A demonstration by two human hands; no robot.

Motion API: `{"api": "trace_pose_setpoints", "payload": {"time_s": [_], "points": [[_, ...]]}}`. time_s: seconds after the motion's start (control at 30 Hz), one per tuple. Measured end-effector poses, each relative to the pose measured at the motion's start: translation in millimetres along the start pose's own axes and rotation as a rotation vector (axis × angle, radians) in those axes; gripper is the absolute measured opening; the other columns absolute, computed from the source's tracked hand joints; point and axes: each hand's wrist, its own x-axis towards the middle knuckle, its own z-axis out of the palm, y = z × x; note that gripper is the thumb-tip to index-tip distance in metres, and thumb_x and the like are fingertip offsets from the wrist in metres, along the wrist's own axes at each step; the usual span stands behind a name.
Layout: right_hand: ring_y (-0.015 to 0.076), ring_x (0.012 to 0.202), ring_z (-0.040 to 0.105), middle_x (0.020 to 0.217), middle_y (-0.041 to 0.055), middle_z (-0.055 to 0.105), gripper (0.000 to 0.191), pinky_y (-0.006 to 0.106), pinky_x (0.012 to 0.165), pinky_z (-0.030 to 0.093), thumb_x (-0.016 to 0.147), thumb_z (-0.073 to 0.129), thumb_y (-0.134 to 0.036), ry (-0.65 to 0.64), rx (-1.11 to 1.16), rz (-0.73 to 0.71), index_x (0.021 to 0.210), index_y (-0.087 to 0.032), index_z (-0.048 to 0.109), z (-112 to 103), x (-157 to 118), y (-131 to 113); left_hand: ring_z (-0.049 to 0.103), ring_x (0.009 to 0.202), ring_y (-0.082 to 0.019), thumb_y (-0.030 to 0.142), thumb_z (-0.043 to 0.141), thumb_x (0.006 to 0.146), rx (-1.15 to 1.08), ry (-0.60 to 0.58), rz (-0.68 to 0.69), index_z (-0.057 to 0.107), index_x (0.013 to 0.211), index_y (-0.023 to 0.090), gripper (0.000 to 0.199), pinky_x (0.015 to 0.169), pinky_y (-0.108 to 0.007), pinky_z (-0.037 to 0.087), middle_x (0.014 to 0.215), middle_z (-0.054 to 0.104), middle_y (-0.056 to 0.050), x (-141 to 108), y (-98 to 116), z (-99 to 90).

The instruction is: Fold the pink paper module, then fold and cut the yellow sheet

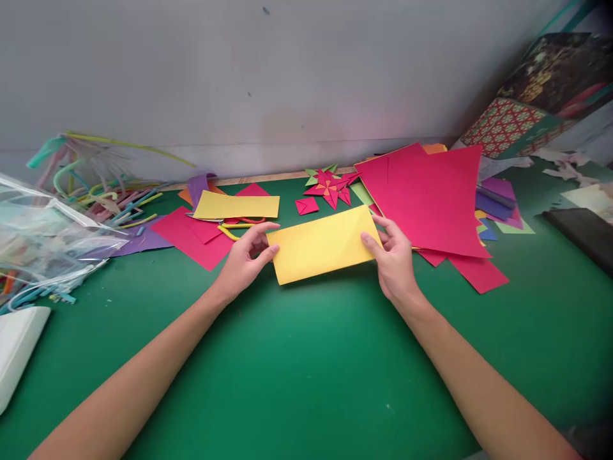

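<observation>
A yellow rectangular sheet of paper [323, 248] is held up above the green table [297, 370], tilted slightly with its right end higher. My left hand [245, 260] pinches its left edge between thumb and fingers. At the right edge, my right hand [395, 259] grips it, thumb on the front and fingers behind. Beyond the sheet lie a folded red paper star [330, 187] and a small folded red square [306, 205]. Another yellow paper strip [239, 206] rests behind my left hand, over scissors with yellow and red handles [230, 231].
Large red sheets [431, 198] are stacked at the back right, near a patterned box or bag [507, 128]. Red and purple paper pieces [191, 236] lie at the back left. Farther left are colourful pipe cleaners [100, 191] and a clear plastic bag [52, 223]. A dark flat object [584, 236] sits right.
</observation>
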Motion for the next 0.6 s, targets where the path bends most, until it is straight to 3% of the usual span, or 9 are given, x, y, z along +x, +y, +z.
{"api": "trace_pose_setpoints", "payload": {"time_s": [0.1, 0.3, 0.43, 0.6], "points": [[0.0208, 0.077, 0.068, 0.080, -0.0008, 0.071, 0.055, 0.034, 0.073, 0.057, 0.084, 0.083, -0.037, -0.063, -0.157, -0.079, 0.135, -0.029, 0.065, -14, 14, 3, 0.054, 0.073, -0.015, 0.034, 0.067, 0.097, -0.019, -0.021, -0.008, 0.056, 0.135, 0.023, 0.041, 0.066, -0.025, 0.044, 0.080, 0.056, 0.001, -1, -1, -0.9], [0.0190, 0.072, 0.057, 0.079, -0.0006, 0.061, 0.033, 0.032, 0.065, 0.049, 0.089, 0.076, -0.037, -0.164, -0.301, -0.134, 0.121, -0.029, 0.074, -18, 19, 7, 0.058, 0.077, -0.017, 0.037, 0.064, 0.098, 0.060, 0.066, -0.004, 0.063, 0.123, 0.021, 0.029, 0.068, -0.026, 0.046, 0.084, 0.061, -0.001, -3, -2, -0.5], [0.0179, 0.065, 0.051, 0.069, -0.0023, 0.050, 0.033, 0.031, 0.057, 0.043, 0.092, 0.074, -0.038, -0.154, -0.379, -0.153, 0.124, -0.029, 0.074, -18, 17, 8, 0.059, 0.075, -0.016, 0.037, 0.066, 0.096, 0.158, 0.097, 0.034, 0.069, 0.114, 0.020, 0.025, 0.068, -0.026, 0.047, 0.084, 0.064, -0.001, -4, -1, -0.3], [0.0176, 0.069, 0.055, 0.080, 0.0005, 0.064, 0.023, 0.031, 0.061, 0.046, 0.090, 0.076, -0.037, -0.187, -0.376, -0.165, 0.110, -0.027, 0.079, -21, 19, 12, 0.061, 0.077, -0.016, 0.037, 0.066, 0.096, 0.176, 0.113, 0.046, 0.069, 0.112, 0.020, 0.024, 0.070, -0.026, 0.049, 0.088, 0.066, -0.002, -5, 0, 0.4]]}}
